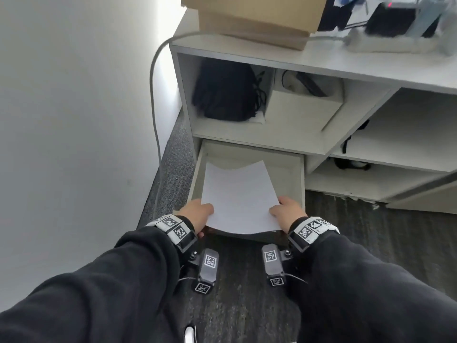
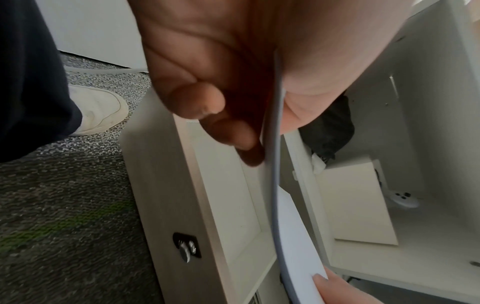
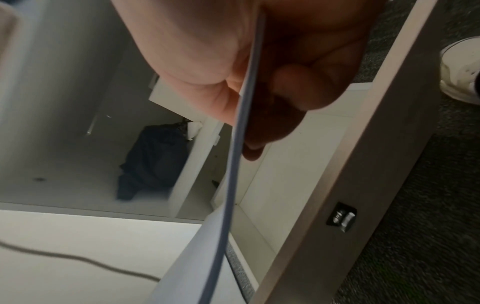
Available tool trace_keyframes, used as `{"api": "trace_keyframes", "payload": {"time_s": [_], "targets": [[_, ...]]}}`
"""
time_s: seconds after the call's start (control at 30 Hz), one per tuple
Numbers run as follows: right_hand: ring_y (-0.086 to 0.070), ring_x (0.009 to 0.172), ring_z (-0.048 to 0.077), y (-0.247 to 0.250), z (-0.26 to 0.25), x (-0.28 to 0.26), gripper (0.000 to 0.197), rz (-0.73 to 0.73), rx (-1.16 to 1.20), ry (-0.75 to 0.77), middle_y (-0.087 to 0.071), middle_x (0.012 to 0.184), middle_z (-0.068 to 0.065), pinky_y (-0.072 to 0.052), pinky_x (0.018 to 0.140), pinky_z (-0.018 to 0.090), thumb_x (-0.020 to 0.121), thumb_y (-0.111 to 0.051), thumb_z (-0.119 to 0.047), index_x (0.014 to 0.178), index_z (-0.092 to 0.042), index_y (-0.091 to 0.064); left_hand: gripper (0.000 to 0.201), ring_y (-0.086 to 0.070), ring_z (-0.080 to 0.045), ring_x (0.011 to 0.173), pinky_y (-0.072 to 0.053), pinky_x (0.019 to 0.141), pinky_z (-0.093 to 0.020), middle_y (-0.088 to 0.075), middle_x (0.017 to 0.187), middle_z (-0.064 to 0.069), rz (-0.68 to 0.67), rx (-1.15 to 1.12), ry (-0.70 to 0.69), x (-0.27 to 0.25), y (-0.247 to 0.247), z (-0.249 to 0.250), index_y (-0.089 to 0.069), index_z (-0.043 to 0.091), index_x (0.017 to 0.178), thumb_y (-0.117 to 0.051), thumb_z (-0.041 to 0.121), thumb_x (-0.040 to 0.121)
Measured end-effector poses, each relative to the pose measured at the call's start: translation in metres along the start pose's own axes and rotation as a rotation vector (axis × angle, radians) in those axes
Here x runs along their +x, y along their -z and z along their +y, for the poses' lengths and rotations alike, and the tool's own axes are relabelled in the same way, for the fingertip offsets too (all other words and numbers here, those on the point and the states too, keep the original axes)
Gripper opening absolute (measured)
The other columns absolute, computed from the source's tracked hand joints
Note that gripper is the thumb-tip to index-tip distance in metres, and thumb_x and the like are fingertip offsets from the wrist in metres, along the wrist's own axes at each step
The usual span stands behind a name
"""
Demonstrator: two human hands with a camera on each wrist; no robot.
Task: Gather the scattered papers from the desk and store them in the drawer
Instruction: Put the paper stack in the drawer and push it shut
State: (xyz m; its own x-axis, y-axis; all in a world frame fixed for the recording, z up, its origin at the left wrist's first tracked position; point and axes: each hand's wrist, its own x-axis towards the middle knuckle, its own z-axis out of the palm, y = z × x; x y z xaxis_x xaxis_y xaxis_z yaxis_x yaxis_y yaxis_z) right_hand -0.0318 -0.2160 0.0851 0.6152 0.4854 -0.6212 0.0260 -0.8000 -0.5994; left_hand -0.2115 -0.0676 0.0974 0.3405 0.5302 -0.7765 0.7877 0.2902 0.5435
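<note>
A stack of white papers [image 1: 238,196] hangs over the open bottom drawer [image 1: 290,167] of a white desk unit, its far end sagging toward the drawer floor. My left hand [image 1: 197,212] pinches the stack's near left corner, thumb on top. My right hand [image 1: 288,210] pinches the near right corner the same way. In the left wrist view the papers [image 2: 275,164] show edge-on, with curled fingers [image 2: 197,102] below them and the thumb above. The right wrist view shows the papers [image 3: 241,131] clamped between thumb and fingers [image 3: 301,86]. The drawer front carries a small lock [image 2: 187,245].
A cardboard box [image 1: 257,16] and a power strip [image 1: 385,42] sit on the desk top. The shelf above the drawer holds a black bag [image 1: 225,90] and a white box [image 1: 301,107]. A grey cable [image 1: 154,100] hangs along the wall. Dark carpet [image 1: 242,305] lies below; my white shoe [image 2: 98,111] stands beside the drawer.
</note>
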Motion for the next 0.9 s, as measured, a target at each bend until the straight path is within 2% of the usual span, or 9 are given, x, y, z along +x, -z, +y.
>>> {"api": "trace_keyframes", "payload": {"time_s": [0.1, 0.13, 0.3, 0.4, 0.53, 0.67, 0.77, 0.83, 0.9], "targets": [[-0.057, 0.078, 0.027, -0.009, -0.001, 0.039, 0.033, -0.014, 0.027, -0.061, -0.061, 0.087, 0.005, -0.042, 0.055, 0.024, 0.091, -0.046, 0.000, 0.120, -0.007, -0.061, 0.030, -0.054, -0.031, 0.069, -0.053, 0.071, -0.046, -0.048, 0.079, -0.010, 0.015, 0.084, -0.020, 0.042, 0.002, 0.012, -0.048, 0.008, 0.096, -0.045, 0.033, 0.079], [-0.057, 0.073, 0.025, -0.013, -0.001, 0.051, 0.032, -0.011, 0.040, -0.080, -0.059, 0.083, 0.003, -0.043, 0.055, 0.026, 0.091, -0.046, 0.000, 0.118, -0.009, -0.060, 0.034, -0.053, -0.031, 0.071, -0.053, 0.075, -0.047, -0.048, 0.079, -0.008, 0.017, 0.113, -0.026, 0.057, 0.002, 0.014, -0.048, 0.008, 0.099, -0.045, 0.034, 0.077], [-0.060, 0.075, 0.028, -0.027, 0.005, 0.107, 0.038, -0.018, 0.081, -0.177, -0.060, 0.093, 0.006, -0.050, 0.052, 0.032, 0.090, -0.049, -0.007, 0.127, -0.015, -0.053, 0.024, -0.048, -0.026, 0.063, -0.043, 0.064, -0.038, -0.048, 0.075, -0.008, 0.024, 0.104, -0.031, 0.121, 0.000, 0.016, -0.055, 0.001, 0.106, -0.052, 0.019, 0.090], [-0.061, 0.080, 0.028, -0.035, 0.010, 0.135, 0.039, -0.011, 0.067, -0.196, -0.059, 0.095, 0.004, -0.057, 0.062, 0.042, 0.091, -0.053, -0.008, 0.130, -0.013, -0.053, 0.014, -0.049, -0.026, 0.062, -0.043, 0.058, -0.033, -0.050, 0.079, -0.010, -0.008, 0.038, 0.016, 0.150, -0.003, 0.010, -0.058, 0.006, 0.098, -0.055, 0.018, 0.092], [-0.060, 0.081, 0.024, -0.045, 0.018, 0.163, 0.044, -0.029, 0.061, -0.240, -0.060, 0.112, 0.009, -0.057, 0.064, 0.040, 0.092, -0.055, -0.011, 0.135, -0.017, -0.050, 0.017, -0.062, -0.029, 0.070, -0.047, 0.053, -0.030, -0.056, 0.085, -0.011, -0.016, -0.031, 0.091, 0.181, -0.005, -0.001, -0.055, 0.013, 0.077, -0.060, 0.022, 0.091], [-0.062, 0.089, 0.028, -0.056, 0.029, 0.182, 0.043, -0.058, 0.082, -0.271, -0.062, 0.116, 0.011, -0.058, 0.067, 0.042, 0.093, -0.054, -0.013, 0.135, -0.020, -0.050, 0.016, -0.065, -0.029, 0.076, -0.049, 0.053, -0.029, -0.057, 0.090, -0.012, -0.020, -0.110, 0.141, 0.202, -0.007, -0.007, -0.061, 0.007, 0.088, -0.062, 0.023, 0.091], [-0.060, 0.084, 0.026, -0.064, 0.035, 0.191, 0.041, -0.110, 0.153, -0.331, -0.062, 0.115, 0.013, -0.054, 0.064, 0.036, 0.096, -0.053, -0.013, 0.136, -0.020, -0.049, 0.023, -0.065, -0.028, 0.082, -0.051, 0.051, -0.028, -0.062, 0.108, -0.018, -0.027, -0.202, 0.209, 0.213, -0.009, -0.016, -0.062, 0.009, 0.107, -0.065, 0.025, 0.091], [-0.059, 0.082, 0.023, -0.067, 0.038, 0.196, 0.039, -0.133, 0.205, -0.370, -0.061, 0.111, 0.010, -0.054, 0.062, 0.035, 0.097, -0.054, -0.012, 0.135, -0.020, -0.049, 0.021, -0.064, -0.029, 0.088, -0.053, 0.050, -0.031, -0.063, 0.119, -0.019, -0.021, -0.247, 0.252, 0.220, -0.010, -0.023, -0.063, 0.014, 0.109, -0.065, 0.024, 0.091], [-0.056, 0.080, 0.019, -0.070, 0.040, 0.197, 0.032, -0.145, 0.254, -0.419, -0.058, 0.102, 0.000, -0.056, 0.058, 0.035, 0.098, -0.054, -0.011, 0.128, -0.020, -0.049, 0.009, -0.067, -0.023, 0.083, -0.056, 0.053, -0.035, -0.068, 0.109, -0.013, -0.014, -0.266, 0.283, 0.220, -0.010, -0.027, -0.064, 0.015, 0.103, -0.061, 0.017, 0.095]]}}
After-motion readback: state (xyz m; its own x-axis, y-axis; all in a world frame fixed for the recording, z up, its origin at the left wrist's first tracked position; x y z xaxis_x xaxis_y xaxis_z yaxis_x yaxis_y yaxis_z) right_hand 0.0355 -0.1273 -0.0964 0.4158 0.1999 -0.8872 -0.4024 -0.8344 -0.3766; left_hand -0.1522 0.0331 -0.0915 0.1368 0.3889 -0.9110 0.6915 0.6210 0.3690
